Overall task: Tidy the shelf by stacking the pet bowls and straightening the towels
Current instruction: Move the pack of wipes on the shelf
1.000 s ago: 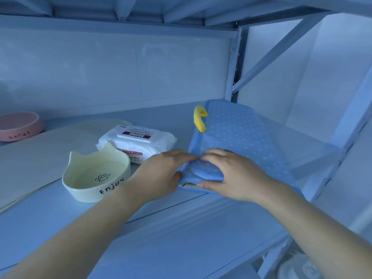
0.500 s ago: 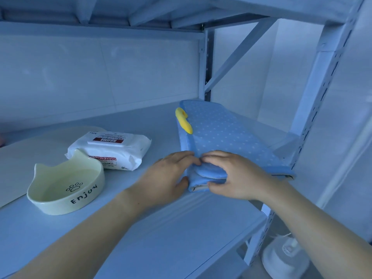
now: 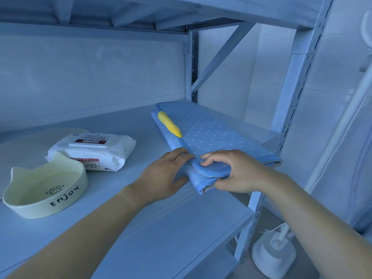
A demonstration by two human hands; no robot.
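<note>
While both hands work the near end of the folded blue polka-dot towel [image 3: 211, 133], the straightening step looks under way, not finished.

- Right hand [image 3: 237, 172]: fingers over, thumb under, pinching the towel's rounded top flap at its near end.
- Left hand [image 3: 167, 174]: fingers fairly straight, laid on the towel's near-left edge, thumb against its side. Presses rather than grips, as far as shows.
- Towel lies on the pale metal shelf [image 3: 161, 228], its near-right corner close to the shelf's front edge. Layers at the near end do not line up; lower edge pokes out beneath the flap.
- Left of the towel, well apart: cream ceramic cat-eared bowl [image 3: 46, 190], upright, lettered "Enjoy". Alone, with nothing stacked in or under it.
- Beyond the bowl, between it and the towel: white soft pack of wet wipes [image 3: 94, 150], touching or just behind the bowl's ear.
- Farther along the towel's left edge: yellow fabric tab [image 3: 169, 123], lying flat.

Judgement: one towel nearly squared; bowl stacking not done. No second bowl in view.
</note>
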